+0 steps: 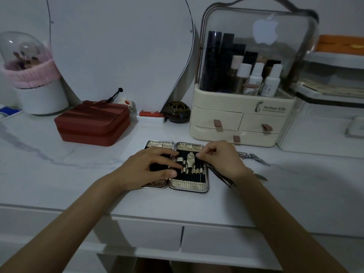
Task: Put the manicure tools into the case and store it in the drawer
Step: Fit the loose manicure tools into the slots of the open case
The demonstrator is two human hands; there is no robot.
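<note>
The case (188,183) lies open flat on the table (78,174), near its front edge, gold rims round a black lining. My left hand (149,168) rests across the hinge, fingers spread and pressing on the lining. My right hand (220,158) sits over the case's right edge, thumb and forefinger pinched together; I cannot tell what they pinch. A clipper (190,159) sits in the right half's loops. Beside my right hand lie nippers (256,157), and under its wrist another tool (222,177), touching the case. Below the tabletop, two drawers (216,241) are closed.
</note>
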